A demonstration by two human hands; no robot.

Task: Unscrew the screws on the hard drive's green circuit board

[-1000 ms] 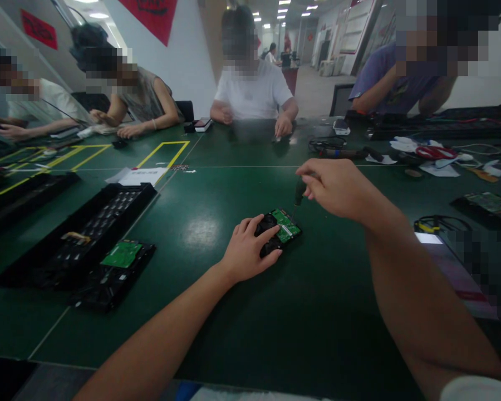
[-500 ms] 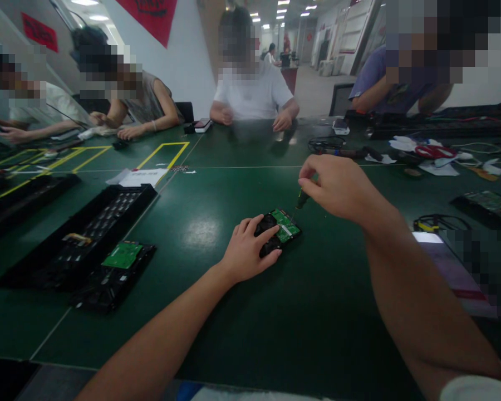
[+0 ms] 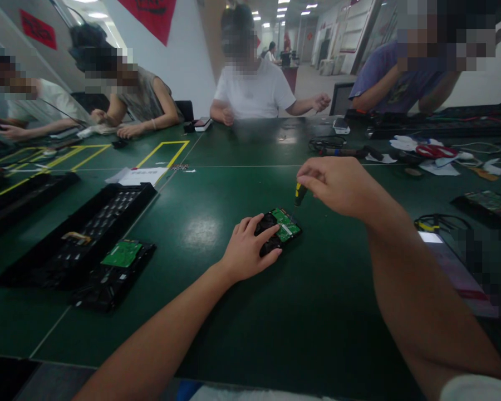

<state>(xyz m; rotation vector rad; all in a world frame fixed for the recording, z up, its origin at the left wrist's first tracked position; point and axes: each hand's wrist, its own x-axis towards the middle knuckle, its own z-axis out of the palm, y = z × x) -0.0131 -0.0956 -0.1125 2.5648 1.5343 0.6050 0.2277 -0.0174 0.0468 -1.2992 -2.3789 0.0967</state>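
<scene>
Under my left hand lies a black hard drive with a green circuit board facing up. The fingers of that hand are spread flat across the drive's left part and hide some of it. My right hand grips a yellow and black screwdriver by its handle, from above. Its thin shaft slants down to the right part of the circuit board; whether the tip touches a screw is too small to tell.
To the left stand a long black tray and a second hard drive. A white paper lies behind them. On the right are cables, a lit phone-like screen and another circuit board. Several people sit across the green table.
My right fingers have shifted slightly on the screwdriver, showing more of its yellow handle. My left hand and the drive stay put. The person opposite has raised one hand off the table.
</scene>
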